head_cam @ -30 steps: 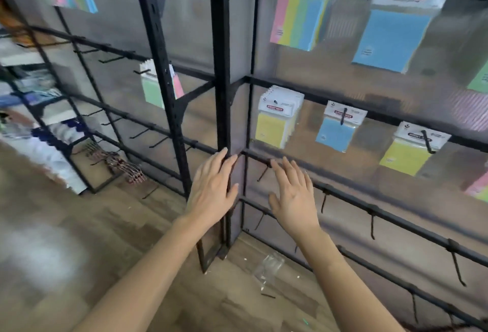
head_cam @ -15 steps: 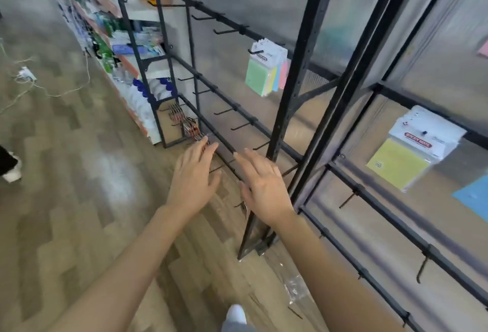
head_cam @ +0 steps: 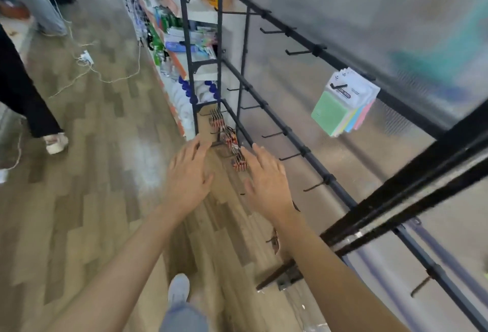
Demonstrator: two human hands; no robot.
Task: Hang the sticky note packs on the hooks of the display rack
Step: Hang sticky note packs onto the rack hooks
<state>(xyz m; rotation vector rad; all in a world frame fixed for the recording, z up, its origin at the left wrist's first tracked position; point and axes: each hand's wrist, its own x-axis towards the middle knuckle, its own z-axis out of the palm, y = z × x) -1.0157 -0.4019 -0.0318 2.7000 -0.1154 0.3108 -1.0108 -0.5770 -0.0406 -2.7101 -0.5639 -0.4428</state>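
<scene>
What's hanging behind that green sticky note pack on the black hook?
Behind the green sticky note pack more packs share the black hook: yellow, blue and pink edges peek out at its right. Their fronts are covered, so their number is unclear.

Open floor (head_cam: 79, 212) leftward; display rack hooks (head_cam: 290, 157) close on the right.

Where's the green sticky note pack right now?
In the head view, the green sticky note pack hangs on a rack hook at the right, above the right hand, with bare hooks beside it on the same rail.
</scene>
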